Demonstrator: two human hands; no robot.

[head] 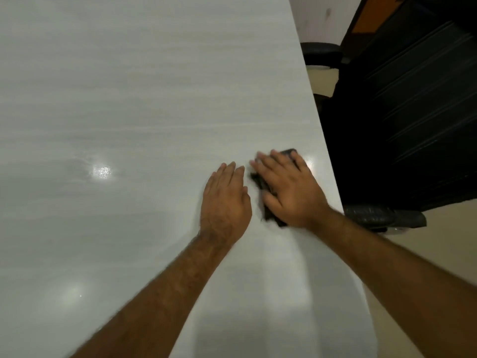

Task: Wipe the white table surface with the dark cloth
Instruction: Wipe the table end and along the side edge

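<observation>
The cloth (268, 200) lies flat on the white counter (129, 112), near the counter's right edge, and the right hand (289, 192) presses down on top of it. That hand's fingers (265, 164) are straight and spread a little, laid over the cloth rather than curled round it. Dark cloth shows past the fingertips at the far end, along the thumb side, and below the heel of the hand towards the wrist; the rest is hidden under the palm. The hand's outline is slightly blurred.

The left hand (225, 197) rests palm down on the counter just left of the cloth, its fingers straight and close together, holding nothing. Whether its thumb touches the cloth cannot be told.

Beyond the counter's right edge stands a black chair (402, 112), one armrest just beside the right forearm. Bright light spots gleam on the counter well left of the cloth
</observation>
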